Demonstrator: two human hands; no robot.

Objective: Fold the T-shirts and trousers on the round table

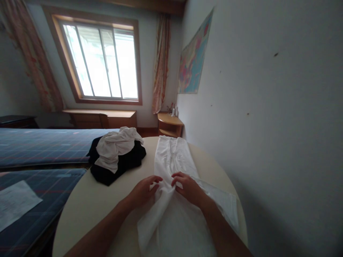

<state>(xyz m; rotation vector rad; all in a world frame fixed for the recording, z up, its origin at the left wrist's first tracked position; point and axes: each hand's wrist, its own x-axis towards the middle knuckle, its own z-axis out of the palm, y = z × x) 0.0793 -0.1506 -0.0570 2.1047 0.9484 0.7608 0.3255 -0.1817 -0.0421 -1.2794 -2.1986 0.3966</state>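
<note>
A long white garment (177, 155) lies lengthwise on the round cream table (85, 203), wrinkled along its middle, with a flap spreading to the right. Its exact kind I cannot make out. At the garment's left edge is my left hand (144, 191), fingers curved and thumb apart from them. My right hand (189, 187) rests over the middle of the cloth, its fingers bent and spaced, the tips touching a raised crease. Between both hands the fabric twists into a ridge and fans out toward me, partly covered by my right forearm.
A heap of black clothing (107, 176) with a crumpled light grey garment (115, 144) on top sits on the table's far left. Plaid mattresses (48, 146) stand to the left, one bearing a paper sheet (18, 203). A white wall (268, 150) runs close on the right.
</note>
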